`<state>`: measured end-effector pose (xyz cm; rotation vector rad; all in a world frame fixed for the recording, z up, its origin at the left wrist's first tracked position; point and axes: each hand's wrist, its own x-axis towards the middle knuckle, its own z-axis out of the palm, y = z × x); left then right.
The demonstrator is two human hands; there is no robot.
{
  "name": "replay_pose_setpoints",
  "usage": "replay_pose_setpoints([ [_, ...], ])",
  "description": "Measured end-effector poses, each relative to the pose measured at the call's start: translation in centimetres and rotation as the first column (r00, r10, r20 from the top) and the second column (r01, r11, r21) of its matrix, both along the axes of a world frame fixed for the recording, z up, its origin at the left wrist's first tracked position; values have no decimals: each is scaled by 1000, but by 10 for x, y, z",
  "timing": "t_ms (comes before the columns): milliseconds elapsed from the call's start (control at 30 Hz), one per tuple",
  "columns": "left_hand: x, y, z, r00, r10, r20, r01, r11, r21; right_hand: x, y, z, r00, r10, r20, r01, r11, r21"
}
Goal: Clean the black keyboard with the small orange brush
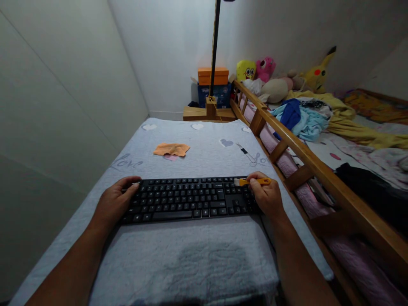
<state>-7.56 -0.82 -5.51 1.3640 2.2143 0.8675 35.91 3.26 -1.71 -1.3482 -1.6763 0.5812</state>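
Observation:
A black keyboard (178, 197) lies flat on the pale blue bedspread (178, 242). My left hand (116, 199) is closed on its left end, thumb on top near the upper left corner. In my right hand (267, 197) is a small brush (255, 181) with a yellow handle, pinched between thumb and fingers. Its pale bristles point left and are over the upper keys at the right part of the keyboard. Past the keyboard lie an orange cloth (172, 149) and, farther right, a thin wire tool with a black middle (244, 151).
A wooden bed rail (287, 140) runs along the right side. Beyond it are heaped clothes (299, 117) and plush toys (266, 68). At the far end stand an orange box (213, 76) and a dark pole (215, 46). A plain wall (63, 106) borders the left.

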Motion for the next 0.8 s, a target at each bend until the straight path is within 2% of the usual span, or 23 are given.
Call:
replay_pose_setpoints([
  [100, -4, 1, -5, 1000, -4, 13, 4, 1000, 16, 1, 0, 2, 999, 41, 25, -41, 999, -35],
  [200, -5, 1, -6, 999, 0, 37, 0, 1000, 22, 4, 0, 1, 996, 67, -51, -71, 994, -82],
  [333, -2, 0, -3, 998, 16, 53, -17, 1000, 8, 8, 0, -3, 988, 7, -156, -17, 998, -63],
  [500, -4, 0, -6, 999, 19, 50, -20, 999, 29, 1, 0, 2, 999, 15, -40, -15, 1000, -14],
  [633, -3, 1, -5, 998, 26, 56, -27, 999, 19, 0, -1, 6, 998, 63, 13, -62, 997, -43],
  [733, 0, 1, -1, 998, 33, 54, -34, 999, 13, 5, 0, 2, 994, 84, -77, -91, 991, -94],
  [800, 2, 0, 1, 999, 38, 36, -38, 999, 16, 9, 0, -1, 987, 49, -152, -64, 993, -95],
])
